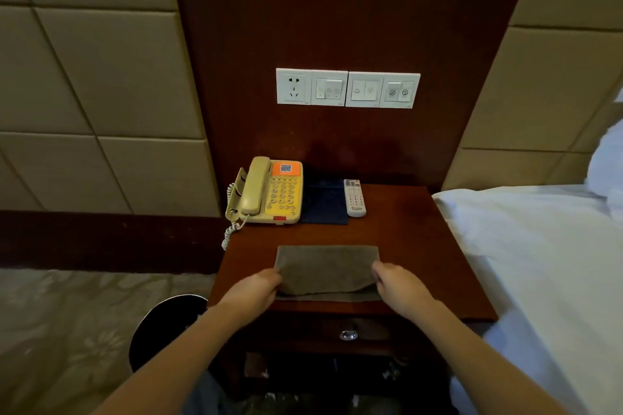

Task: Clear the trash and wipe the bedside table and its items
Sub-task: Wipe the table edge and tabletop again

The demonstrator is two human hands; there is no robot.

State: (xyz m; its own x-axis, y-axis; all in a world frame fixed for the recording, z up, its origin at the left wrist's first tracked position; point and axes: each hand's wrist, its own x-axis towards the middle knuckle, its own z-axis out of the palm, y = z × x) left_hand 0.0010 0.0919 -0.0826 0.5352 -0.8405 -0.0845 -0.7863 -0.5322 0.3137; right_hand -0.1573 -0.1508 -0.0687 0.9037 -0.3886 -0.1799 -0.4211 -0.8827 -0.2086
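The folded grey cloth (pixel 326 271) lies flat at the table's (pixel 421 246) near edge, long axis left to right. The left hand (pixel 254 290) pinches its left end, the right hand (pixel 399 286) its right, both equally close. Beyond sit the phone (pixel 269 192), a dark folder (pixel 324 202) and the remote (pixel 354 198); the bare tabletop right looks unobstructed.

Bedside table (pixel 404 229) — phone (pixel 269 192), folder (pixel 324 202), remote (pixel 354 197), cloth (pixel 326 268).

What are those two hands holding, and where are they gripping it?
A folded grey cloth lying on the bedside table: the left hand pinches its left end, the right hand its right end.
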